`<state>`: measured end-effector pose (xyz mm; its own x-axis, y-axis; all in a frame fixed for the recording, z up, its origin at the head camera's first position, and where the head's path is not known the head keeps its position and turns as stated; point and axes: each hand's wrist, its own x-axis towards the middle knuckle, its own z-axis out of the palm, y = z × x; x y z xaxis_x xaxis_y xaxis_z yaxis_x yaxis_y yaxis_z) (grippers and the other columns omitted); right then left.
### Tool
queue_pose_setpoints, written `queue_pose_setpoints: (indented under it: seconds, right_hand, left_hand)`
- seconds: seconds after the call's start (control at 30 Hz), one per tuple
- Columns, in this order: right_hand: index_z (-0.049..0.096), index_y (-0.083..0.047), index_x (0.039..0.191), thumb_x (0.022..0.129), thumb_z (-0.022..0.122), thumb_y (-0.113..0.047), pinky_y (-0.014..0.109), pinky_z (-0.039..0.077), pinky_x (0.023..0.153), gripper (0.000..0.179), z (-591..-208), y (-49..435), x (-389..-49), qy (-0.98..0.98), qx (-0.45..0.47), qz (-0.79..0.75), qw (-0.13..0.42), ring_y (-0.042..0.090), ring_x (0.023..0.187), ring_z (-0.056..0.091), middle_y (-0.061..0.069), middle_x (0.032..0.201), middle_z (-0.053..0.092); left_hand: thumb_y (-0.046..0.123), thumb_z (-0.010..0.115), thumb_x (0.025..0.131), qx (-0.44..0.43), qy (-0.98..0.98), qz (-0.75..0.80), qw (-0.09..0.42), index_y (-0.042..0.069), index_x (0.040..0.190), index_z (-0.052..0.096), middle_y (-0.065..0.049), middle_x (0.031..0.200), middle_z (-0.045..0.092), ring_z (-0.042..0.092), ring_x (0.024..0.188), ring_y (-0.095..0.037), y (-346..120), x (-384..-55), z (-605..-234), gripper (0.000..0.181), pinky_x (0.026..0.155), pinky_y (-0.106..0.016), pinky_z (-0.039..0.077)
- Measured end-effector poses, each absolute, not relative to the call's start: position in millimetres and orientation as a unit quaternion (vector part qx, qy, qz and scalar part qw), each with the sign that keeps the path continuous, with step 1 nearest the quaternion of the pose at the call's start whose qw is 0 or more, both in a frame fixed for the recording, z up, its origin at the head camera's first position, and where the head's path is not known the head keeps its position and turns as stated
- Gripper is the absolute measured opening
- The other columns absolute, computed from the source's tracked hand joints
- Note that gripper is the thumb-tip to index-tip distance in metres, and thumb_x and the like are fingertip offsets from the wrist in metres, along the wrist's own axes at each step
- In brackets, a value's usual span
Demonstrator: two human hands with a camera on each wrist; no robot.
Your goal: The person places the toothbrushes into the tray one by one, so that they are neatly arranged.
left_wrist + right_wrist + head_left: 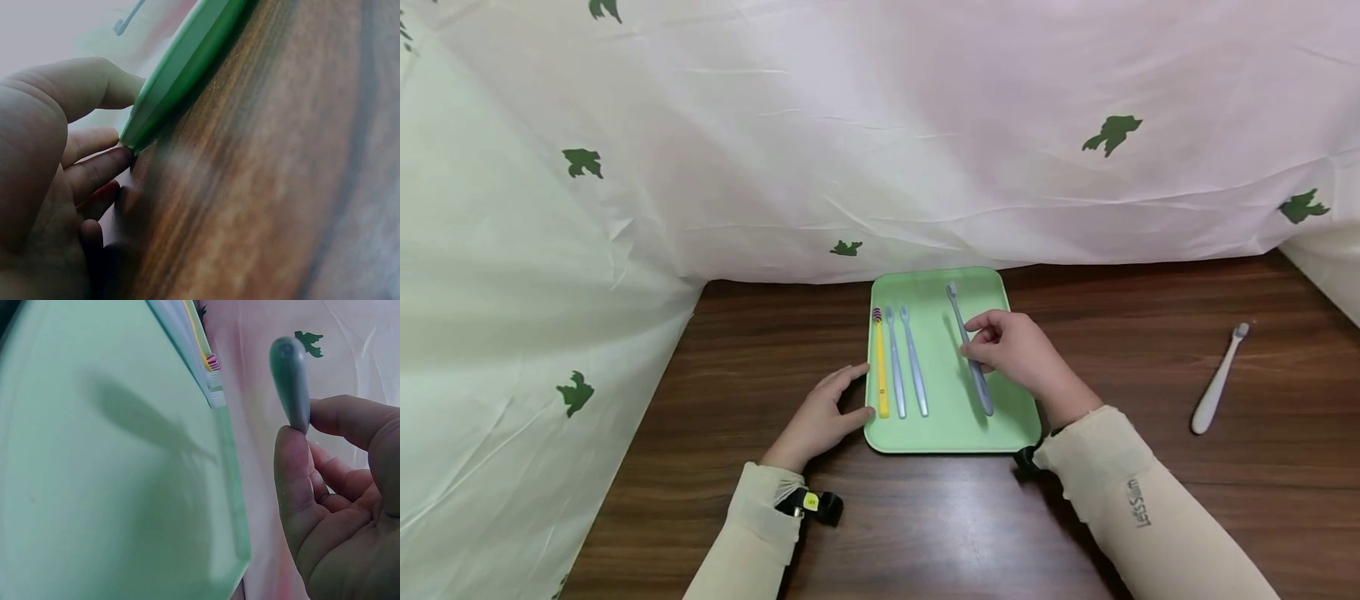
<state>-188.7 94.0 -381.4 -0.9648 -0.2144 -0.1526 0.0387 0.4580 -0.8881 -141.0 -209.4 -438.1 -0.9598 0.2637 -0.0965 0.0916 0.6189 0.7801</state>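
Observation:
My right hand [1011, 350] pinches a grey-blue toothbrush [982, 393] between thumb and fingers over the right half of a green tray [951, 437]. The brush slants with its head away from me, and its shadow falls on the tray. In the right wrist view, the thick end of its handle [289, 372] sticks out past the fingertips. To its left on the tray lie a yellow toothbrush [882, 375] and two light blue toothbrushes [897, 375], side by side. My left hand [820, 421] touches the tray's left edge, with thumb and fingers spread.
Another toothbrush [1216, 387], whitish with a grey head, lies on the dark wooden table [1120, 317] well right of the tray. A pale cloth [850, 150] with green leaf-like patches hangs behind the table and along its left side.

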Motion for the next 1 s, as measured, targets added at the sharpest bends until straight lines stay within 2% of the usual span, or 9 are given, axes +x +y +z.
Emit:
queue_pose_setpoints:
  seconds: [0.4,0.77,1.0]
  right_hand:
    - [0.061,0.006,0.123,0.092,0.071,-0.009,0.036,0.060,0.074,0.036,-380.0,90.1,-191.6,0.850,-0.053,-0.510,0.120,0.016,0.073,0.067,0.013,0.094,0.065]
    - [0.060,0.009,0.123,0.092,0.071,-0.006,0.033,0.060,0.071,0.036,-387.7,74.7,-197.2,0.838,-0.048,-0.526,0.134,0.015,0.072,0.068,0.014,0.093,0.064]
    - [0.062,0.009,0.122,0.091,0.071,-0.005,0.031,0.059,0.069,0.035,-392.9,67.0,-199.9,0.840,-0.041,-0.527,0.125,0.014,0.071,0.066,0.014,0.092,0.066]
  left_hand:
    - [0.025,0.075,0.091,0.097,0.898,0.416,0.105,0.020,0.151,0.047,-0.009,0.158,0.038,0.026,0.149,-0.029,-207.7,-141.7,-439.0,0.066,0.114,-0.056,0.030]
    - [0.024,0.075,0.091,0.089,0.897,0.420,0.104,0.020,0.151,0.048,-0.009,0.158,0.038,0.028,0.148,-0.030,-208.4,-140.8,-437.4,0.066,0.115,-0.055,0.030]
    - [0.025,0.075,0.090,0.089,0.897,0.420,0.104,0.020,0.150,0.049,-0.010,0.158,0.038,0.028,0.148,-0.030,-207.4,-141.4,-437.0,0.066,0.114,-0.056,0.030]
